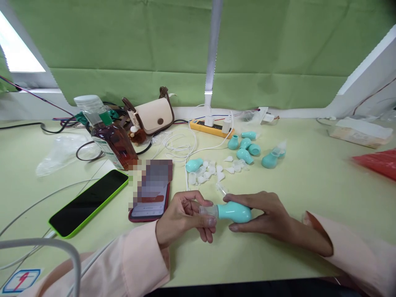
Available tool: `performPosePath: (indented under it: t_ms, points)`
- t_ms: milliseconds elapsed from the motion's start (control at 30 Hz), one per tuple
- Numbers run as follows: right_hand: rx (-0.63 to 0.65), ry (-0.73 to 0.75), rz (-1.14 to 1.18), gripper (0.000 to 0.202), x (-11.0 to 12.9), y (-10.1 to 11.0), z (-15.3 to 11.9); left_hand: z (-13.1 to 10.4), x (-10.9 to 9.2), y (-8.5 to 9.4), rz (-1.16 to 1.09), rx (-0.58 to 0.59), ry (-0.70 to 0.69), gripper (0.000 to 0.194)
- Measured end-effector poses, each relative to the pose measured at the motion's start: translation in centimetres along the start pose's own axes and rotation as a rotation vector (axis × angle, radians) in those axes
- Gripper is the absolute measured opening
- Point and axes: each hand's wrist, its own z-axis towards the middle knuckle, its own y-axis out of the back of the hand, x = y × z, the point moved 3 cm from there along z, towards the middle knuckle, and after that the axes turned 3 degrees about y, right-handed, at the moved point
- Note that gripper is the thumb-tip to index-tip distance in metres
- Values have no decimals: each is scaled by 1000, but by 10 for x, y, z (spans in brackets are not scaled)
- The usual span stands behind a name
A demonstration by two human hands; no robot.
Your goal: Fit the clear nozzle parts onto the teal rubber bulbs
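Near the front edge of the table, my right hand (267, 214) grips a glossy turquoise bulb (237, 212) between thumb and fingers. The bulb lies sideways, its neck toward the left. My left hand (188, 216) pinches a clear plastic piece (208, 211) that meets the neck of the bulb. Just beyond the hands are many small whitish translucent pieces (202, 175) with one turquoise bulb (194, 165) at their left. A clear slim piece (221, 188) lies close to my right fingertips. Several more turquoise bulbs (245, 156) are grouped farther back.
On the left are a green-edged phone (89, 202), a red-cased phone (151, 194) and a bottle of dark liquid (113, 142). A cream handbag (154, 115), white cables and a yellow power strip (210, 128) stand behind. A tissue pack (360, 131) and red plastic (379, 163) lie at right.
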Motion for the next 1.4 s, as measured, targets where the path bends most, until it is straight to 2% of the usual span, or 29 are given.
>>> performPosePath:
  t_ms: [100,233,300,500,733,833,900,1000,1167,1400]
  points:
    - [87,-226,219,46,-8,-5,0,0,0,-1,-3,25,1,22]
    - [229,-638,579,51,-15,-13,-3,-1,-1,-2,-1,39,8,22]
    - [284,-755,732,50,-15,-15,-4,-1,-1,-2,1,50,20,23]
    - [416,-805,939,33,-12,-18,-1,-3,-2,-4,35,80,22,21]
    - [500,-1031,1124,48,-8,-28,-6,-6,-6,-3,118,20,-33,19]
    - [537,-1118,1128,50,-8,-31,-8,-4,-6,-1,162,13,-14,19]
    - [505,-1020,1074,47,-9,-29,-6,-2,-6,1,171,15,17,20]
    - [388,-794,914,32,-6,-22,0,0,-7,4,152,8,19,20]
    - [323,-629,662,30,3,-16,2,-2,-6,3,104,9,8,16]
    - [179,-58,-32,26,16,-8,3,-1,-5,0,76,8,60,18]
